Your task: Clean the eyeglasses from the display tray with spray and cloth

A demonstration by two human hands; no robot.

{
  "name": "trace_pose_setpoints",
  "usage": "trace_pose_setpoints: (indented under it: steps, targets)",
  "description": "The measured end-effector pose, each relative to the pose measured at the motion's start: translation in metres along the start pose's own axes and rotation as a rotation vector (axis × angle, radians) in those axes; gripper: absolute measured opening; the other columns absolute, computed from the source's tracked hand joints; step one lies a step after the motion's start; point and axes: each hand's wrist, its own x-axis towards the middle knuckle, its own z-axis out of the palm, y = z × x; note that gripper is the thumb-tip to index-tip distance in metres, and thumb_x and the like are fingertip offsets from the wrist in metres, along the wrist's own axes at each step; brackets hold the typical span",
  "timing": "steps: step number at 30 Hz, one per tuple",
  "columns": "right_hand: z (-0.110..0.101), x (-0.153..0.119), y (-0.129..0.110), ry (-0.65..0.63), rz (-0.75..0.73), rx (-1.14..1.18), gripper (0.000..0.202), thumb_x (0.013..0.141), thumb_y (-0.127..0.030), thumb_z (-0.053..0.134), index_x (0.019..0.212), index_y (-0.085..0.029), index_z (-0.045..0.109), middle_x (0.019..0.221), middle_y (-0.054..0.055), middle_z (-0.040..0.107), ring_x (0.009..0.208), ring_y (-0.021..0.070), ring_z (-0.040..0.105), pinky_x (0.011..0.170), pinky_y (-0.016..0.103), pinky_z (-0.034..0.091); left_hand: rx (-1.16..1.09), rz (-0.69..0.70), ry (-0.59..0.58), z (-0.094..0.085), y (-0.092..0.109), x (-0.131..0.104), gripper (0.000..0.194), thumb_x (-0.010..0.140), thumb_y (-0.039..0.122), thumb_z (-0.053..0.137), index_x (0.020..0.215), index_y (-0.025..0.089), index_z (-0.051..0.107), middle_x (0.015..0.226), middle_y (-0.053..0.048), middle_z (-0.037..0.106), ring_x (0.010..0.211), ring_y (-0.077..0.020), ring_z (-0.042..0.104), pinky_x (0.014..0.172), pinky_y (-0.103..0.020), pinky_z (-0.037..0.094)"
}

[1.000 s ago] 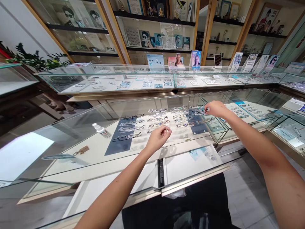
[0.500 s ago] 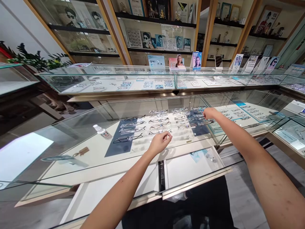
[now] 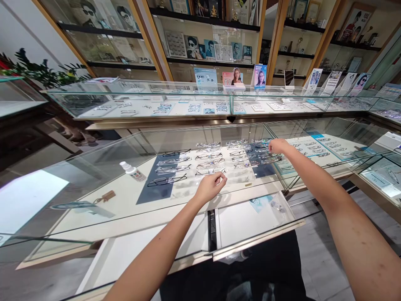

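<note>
Several eyeglasses (image 3: pixel 167 180) lie in columns inside the glass display case (image 3: pixel 125 212), on a dark and white mat (image 3: pixel 158 193). My left hand (image 3: pixel 210 186) is at the case's front edge, just below the middle column, its fingers curled together; whether anything is between them is too small to tell. Farther right and deeper, my right hand (image 3: pixel 277 146) is closed in a pinch beside the rightmost column of glasses (image 3: pixel 262 146). What its fingertips grip, if anything, I cannot make out.
A white spray bottle (image 3: pixel 133 171) and a brown tag (image 3: pixel 108 195) lie at the left. Two pulled-out white drawers (image 3: pixel 241 230) are below the case front. Behind stands a second glass showcase (image 3: pixel 150 109) with advertising cards (image 3: pixel 260 77).
The view has tilted slightly downward. My right hand stays by the rightmost glasses with barely any movement, and my left hand keeps its place and curled shape.
</note>
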Motion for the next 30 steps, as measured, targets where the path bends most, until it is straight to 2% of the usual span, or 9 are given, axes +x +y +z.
trace_pose_setpoints:
  steps: [8, 13, 17, 19, 22, 24, 27, 30]
  targets:
    - [0.011, 0.013, -0.002, 0.13, 0.057, 0.077, 0.037, 0.104, -0.039, 0.069, 0.135, -0.02, 0.067, 0.14, 0.011, 0.068, 0.119, 0.0258, 0.07, 0.101, 0.048, 0.062, -0.012, 0.013, 0.014, 0.002, -0.005, 0.002, 0.027, 0.09, 0.046, 0.052, 0.082, 0.022, 0.062, 0.058, 0.005, 0.038, 0.058, -0.0161, 0.043, 0.064, -0.028, 0.031]
    - [0.018, 0.016, -0.006, 0.171, 0.079, 0.136, 0.036, 0.104, -0.039, 0.069, 0.134, -0.02, 0.068, 0.138, 0.011, 0.069, 0.118, 0.0252, 0.071, 0.1, 0.047, 0.063, -0.049, 0.039, 0.011, 0.003, -0.009, 0.003, 0.011, 0.081, 0.033, 0.056, 0.083, 0.023, 0.059, 0.057, 0.007, 0.037, 0.056, -0.0153, 0.041, 0.064, -0.027, 0.03]
    - [0.013, 0.01, -0.002, 0.227, 0.09, 0.191, 0.034, 0.104, -0.04, 0.069, 0.132, -0.02, 0.068, 0.137, 0.011, 0.07, 0.117, 0.0243, 0.071, 0.1, 0.047, 0.063, -0.094, 0.046, 0.012, 0.004, -0.011, 0.004, 0.007, 0.074, 0.027, 0.057, 0.078, 0.024, 0.053, 0.057, 0.008, 0.038, 0.056, -0.0141, 0.041, 0.064, -0.027, 0.031]
    - [0.005, 0.004, 0.002, 0.273, 0.095, 0.222, 0.029, 0.104, -0.038, 0.069, 0.126, -0.019, 0.072, 0.13, 0.01, 0.073, 0.114, 0.0239, 0.072, 0.099, 0.046, 0.062, -0.123, 0.047, 0.015, 0.004, -0.01, 0.005, 0.006, 0.072, 0.026, 0.058, 0.076, 0.023, 0.054, 0.057, 0.008, 0.038, 0.057, -0.0136, 0.04, 0.064, -0.027, 0.03]
    - [-0.012, -0.011, 0.007, 0.373, 0.091, 0.273, 0.015, 0.099, -0.025, 0.07, 0.108, -0.02, 0.081, 0.11, 0.01, 0.082, 0.108, 0.0258, 0.075, 0.094, 0.038, 0.058, -0.182, 0.043, 0.027, 0.004, -0.009, 0.005, 0.006, 0.07, 0.026, 0.061, 0.074, 0.023, 0.058, 0.056, 0.009, 0.037, 0.056, -0.0125, 0.037, 0.064, -0.027, 0.028]
    - [-0.022, -0.025, 0.006, 0.453, 0.067, 0.313, 0.017, 0.095, -0.021, 0.069, 0.103, -0.022, 0.084, 0.098, 0.008, 0.083, 0.103, 0.0261, 0.075, 0.088, 0.033, 0.054, -0.233, 0.029, 0.046, 0.005, -0.008, 0.005, 0.006, 0.069, 0.026, 0.063, 0.071, 0.022, 0.058, 0.054, 0.009, 0.035, 0.055, -0.0116, 0.035, 0.063, -0.027, 0.027]
    - [-0.029, -0.049, -0.011, 0.565, -0.001, 0.384, 0.023, 0.096, -0.027, 0.066, 0.108, -0.025, 0.084, 0.092, 0.005, 0.083, 0.094, 0.0248, 0.075, 0.08, 0.032, 0.051, -0.328, -0.015, 0.091, 0.006, -0.007, 0.006, 0.009, 0.067, 0.027, 0.066, 0.067, 0.022, 0.058, 0.052, 0.009, 0.035, 0.055, -0.0107, 0.033, 0.063, -0.027, 0.025]
    - [-0.02, -0.071, -0.045, 0.651, -0.114, 0.482, 0.023, 0.097, -0.034, 0.065, 0.108, -0.026, 0.084, 0.088, 0.002, 0.083, 0.084, 0.0224, 0.074, 0.076, 0.031, 0.05, -0.447, -0.076, 0.131, 0.007, -0.005, 0.008, 0.016, 0.066, 0.032, 0.069, 0.065, 0.021, 0.058, 0.052, 0.008, 0.038, 0.055, -0.0102, 0.034, 0.061, -0.026, 0.024]
